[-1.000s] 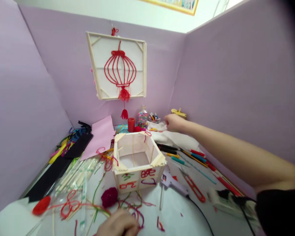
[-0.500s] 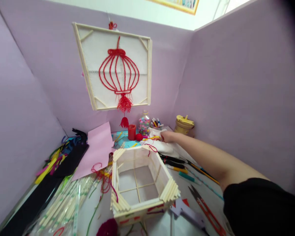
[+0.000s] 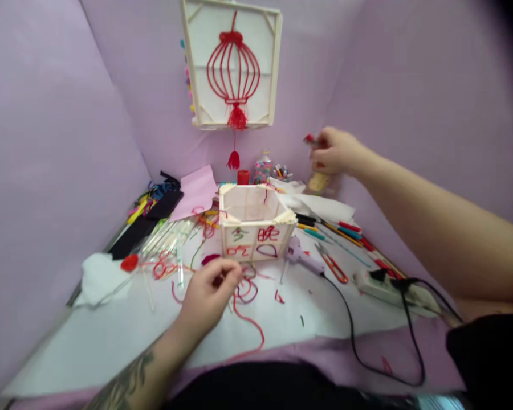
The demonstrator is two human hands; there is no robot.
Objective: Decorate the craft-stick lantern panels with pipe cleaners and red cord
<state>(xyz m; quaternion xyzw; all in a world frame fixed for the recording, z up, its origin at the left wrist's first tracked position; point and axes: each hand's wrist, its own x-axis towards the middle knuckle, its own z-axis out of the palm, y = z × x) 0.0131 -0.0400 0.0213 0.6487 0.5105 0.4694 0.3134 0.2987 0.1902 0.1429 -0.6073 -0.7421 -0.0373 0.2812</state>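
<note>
My left hand rests on the table in front of the stick box, its fingers pinched on a red yarn strand that trails toward me. My right hand is raised at the back right near the purple wall, closed on a small object with a red tip; motion blur hides what it is. A yellowish container stands just below that hand. The stick box is open at the top and carries red, green and purple yarn shapes on its front.
A framed red yarn lantern hangs on the back wall. A glue gun, red scissors, a power strip and pens lie to the right. Sticks, pink paper and yarn scraps lie to the left.
My right hand has lifted off the back of the table and now holds a small red-tipped thing up near the wall. The view has pulled back, and my left hand now pinches red yarn.
</note>
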